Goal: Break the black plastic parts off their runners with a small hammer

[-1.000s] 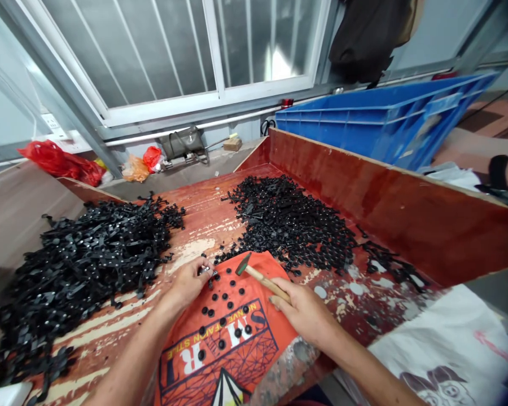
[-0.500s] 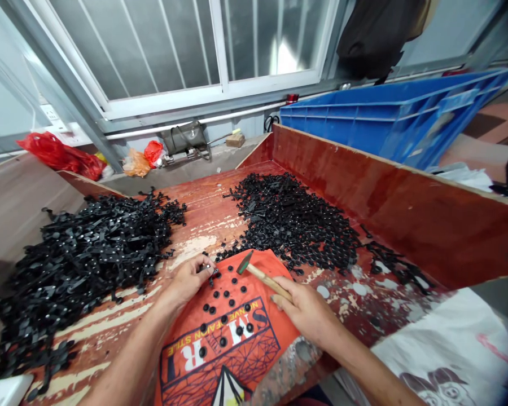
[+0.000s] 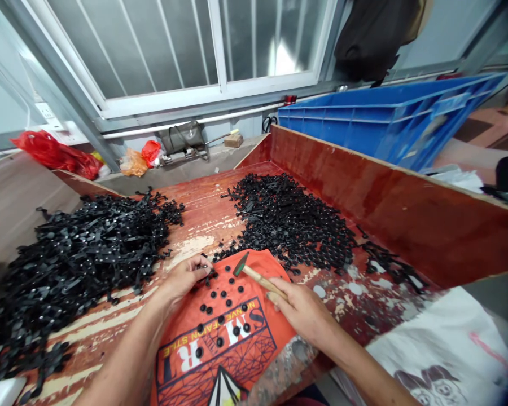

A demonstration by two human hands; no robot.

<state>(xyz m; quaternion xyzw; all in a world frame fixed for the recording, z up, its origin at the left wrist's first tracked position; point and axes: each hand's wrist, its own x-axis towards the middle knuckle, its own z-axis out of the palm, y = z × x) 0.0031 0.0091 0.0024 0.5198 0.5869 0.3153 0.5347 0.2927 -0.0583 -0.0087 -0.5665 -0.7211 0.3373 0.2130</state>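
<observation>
My right hand [image 3: 294, 301] is wrapped round the wooden handle of a small hammer [image 3: 260, 278], its dark greenish head held over the orange printed cloth [image 3: 265, 338]. Several round black caps [image 3: 219, 341] lie scattered on that cloth. At the cloth's far left edge, my left hand [image 3: 192, 274] has its thumb and fingertips closed on small black pieces. Their exact kind is partly hidden by the fingers. Just beyond the hands spreads a pile of small black parts [image 3: 292, 220].
A larger heap of black strap-like pieces [image 3: 84, 248] covers the left of the worn red table [image 3: 198, 211]. A red board wall [image 3: 389, 197] runs along the right, with a blue crate [image 3: 342, 121] behind it. A white bag [image 3: 444, 338] lies at the lower right.
The left fingers have shifted slightly over the small black pieces. The hammer stays in my right hand at about the same place, and the camera view has moved a little.
</observation>
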